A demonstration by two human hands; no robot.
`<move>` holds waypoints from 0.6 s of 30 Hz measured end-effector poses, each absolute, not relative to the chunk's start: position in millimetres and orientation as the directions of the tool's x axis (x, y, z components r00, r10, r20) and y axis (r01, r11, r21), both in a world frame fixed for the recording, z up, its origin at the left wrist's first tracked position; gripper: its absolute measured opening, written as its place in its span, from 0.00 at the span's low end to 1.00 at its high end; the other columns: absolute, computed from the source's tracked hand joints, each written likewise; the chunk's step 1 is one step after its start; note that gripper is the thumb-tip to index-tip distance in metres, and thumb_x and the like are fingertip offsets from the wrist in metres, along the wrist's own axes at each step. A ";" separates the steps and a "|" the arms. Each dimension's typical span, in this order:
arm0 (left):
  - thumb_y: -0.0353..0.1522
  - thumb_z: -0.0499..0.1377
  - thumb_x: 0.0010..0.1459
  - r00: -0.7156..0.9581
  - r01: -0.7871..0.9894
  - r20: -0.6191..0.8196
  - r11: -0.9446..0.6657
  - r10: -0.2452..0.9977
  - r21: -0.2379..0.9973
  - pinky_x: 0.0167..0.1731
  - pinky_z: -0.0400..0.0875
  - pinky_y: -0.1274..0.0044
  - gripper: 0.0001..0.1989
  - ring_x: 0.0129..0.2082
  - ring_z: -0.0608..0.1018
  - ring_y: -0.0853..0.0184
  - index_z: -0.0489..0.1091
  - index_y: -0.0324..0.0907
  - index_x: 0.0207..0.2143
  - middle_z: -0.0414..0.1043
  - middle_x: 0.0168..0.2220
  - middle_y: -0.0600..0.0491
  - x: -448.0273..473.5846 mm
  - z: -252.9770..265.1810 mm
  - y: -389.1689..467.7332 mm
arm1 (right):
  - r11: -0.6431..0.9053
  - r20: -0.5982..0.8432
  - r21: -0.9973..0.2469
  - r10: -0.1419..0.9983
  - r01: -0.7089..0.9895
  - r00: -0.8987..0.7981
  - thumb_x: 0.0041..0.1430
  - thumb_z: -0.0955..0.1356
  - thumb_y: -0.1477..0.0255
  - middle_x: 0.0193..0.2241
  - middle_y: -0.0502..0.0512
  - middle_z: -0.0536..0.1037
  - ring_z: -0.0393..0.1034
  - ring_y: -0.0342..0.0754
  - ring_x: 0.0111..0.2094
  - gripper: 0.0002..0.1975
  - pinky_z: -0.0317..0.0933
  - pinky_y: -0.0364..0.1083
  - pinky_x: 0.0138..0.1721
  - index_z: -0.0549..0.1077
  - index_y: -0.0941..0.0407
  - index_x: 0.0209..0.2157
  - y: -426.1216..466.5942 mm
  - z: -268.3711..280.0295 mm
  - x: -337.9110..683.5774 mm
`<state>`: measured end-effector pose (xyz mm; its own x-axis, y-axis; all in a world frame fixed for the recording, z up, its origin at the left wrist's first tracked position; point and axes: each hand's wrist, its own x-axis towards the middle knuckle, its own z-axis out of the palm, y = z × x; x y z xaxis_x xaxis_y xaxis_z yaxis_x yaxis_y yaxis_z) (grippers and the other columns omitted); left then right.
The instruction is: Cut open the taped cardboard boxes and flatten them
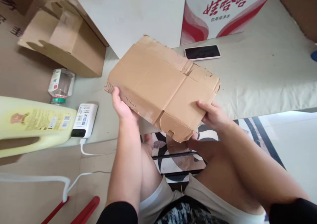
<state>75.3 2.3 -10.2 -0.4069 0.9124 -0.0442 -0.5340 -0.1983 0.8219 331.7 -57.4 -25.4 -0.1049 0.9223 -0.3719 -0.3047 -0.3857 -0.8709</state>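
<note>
A flattened brown cardboard box (151,75) is held tilted above my lap, over the near edge of the cloth-covered surface. My left hand (123,107) grips its lower left edge, thumb on top near a torn corner and the other fingers hidden beneath. At the right end, my right hand (214,115) pinches a folded panel, its thumb lying on the upper face. Ragged torn edges run along the box's far side, and a crease crosses it near the right end. A slotted flap hangs at the bottom.
A phone (202,52) lies beyond the cardboard, before a white-and-red carton (223,13). On the left are an open cardboard box (86,49), a clear bottle (61,83), a white power bank (85,118) with a cable, and a large yellow jug (34,121).
</note>
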 end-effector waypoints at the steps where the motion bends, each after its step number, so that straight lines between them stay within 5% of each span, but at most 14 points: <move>1: 0.55 0.53 0.59 -0.411 -0.541 -0.014 -0.232 0.912 0.808 0.52 0.73 0.72 0.25 0.52 0.77 0.59 0.72 0.44 0.38 0.77 0.45 0.48 73.6 -8.8 0.8 | -0.370 -0.372 -0.866 0.926 -0.335 -0.061 0.38 0.78 0.50 0.16 0.45 0.65 0.53 0.38 0.14 0.26 0.49 0.42 0.14 0.69 0.55 0.27 -57.4 -24.4 329.2; 4: 0.63 0.44 0.57 -0.406 -0.580 -0.033 -0.230 0.913 0.781 0.41 0.75 0.74 0.36 0.43 0.79 0.60 0.73 0.43 0.35 0.76 0.39 0.46 65.3 -7.3 -1.7 | -0.284 -0.344 -0.869 0.935 -0.404 0.084 0.38 0.78 0.53 0.18 0.46 0.67 0.61 0.43 0.18 0.25 0.60 0.45 0.19 0.71 0.54 0.31 -58.6 -21.0 325.5; 7: 0.60 0.41 0.60 -0.371 -0.615 -0.147 -0.124 0.917 0.779 0.27 0.69 0.77 0.35 0.28 0.75 0.67 0.72 0.42 0.30 0.72 0.30 0.48 58.6 -7.3 -0.7 | -0.213 -0.315 -0.870 0.934 -0.444 0.169 0.42 0.77 0.52 0.15 0.41 0.59 0.52 0.38 0.15 0.23 0.53 0.42 0.16 0.69 0.54 0.29 -62.0 -14.5 326.5; 9: 0.57 0.42 0.61 -0.326 -0.625 -0.185 -0.064 0.927 0.778 0.24 0.66 0.77 0.33 0.24 0.73 0.68 0.71 0.42 0.27 0.70 0.28 0.48 57.9 -5.9 0.4 | -0.145 -0.308 -0.872 0.905 -0.467 0.294 0.42 0.78 0.56 0.17 0.41 0.63 0.50 0.35 0.14 0.22 0.49 0.40 0.13 0.69 0.54 0.30 -66.5 -6.3 329.0; 14: 0.55 0.43 0.62 -0.247 -0.617 -0.182 -0.010 0.952 0.787 0.23 0.64 0.75 0.32 0.24 0.72 0.67 0.68 0.41 0.21 0.70 0.28 0.46 62.0 0.3 -1.0 | -0.002 -0.240 -0.951 0.636 -0.309 0.734 0.48 0.72 0.77 0.22 0.48 0.73 0.63 0.37 0.15 0.08 0.58 0.38 0.12 0.70 0.52 0.25 -93.4 23.0 353.5; 18: 0.56 0.42 0.62 -0.247 -0.628 -0.178 -0.018 0.953 0.778 0.24 0.64 0.74 0.32 0.23 0.71 0.67 0.67 0.42 0.21 0.68 0.26 0.47 62.7 2.4 -4.3 | -0.002 -0.122 -0.990 0.493 -0.139 0.862 0.54 0.67 0.84 0.16 0.49 0.70 0.65 0.38 0.12 0.13 0.59 0.38 0.13 0.72 0.50 0.24 -113.5 38.2 401.3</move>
<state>62.7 -4.3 2.4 -0.2472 0.9525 -0.1777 -0.6285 -0.0180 0.7776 401.3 -113.5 38.2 0.8615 0.4929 -0.1219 -0.1391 -0.0017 -0.9903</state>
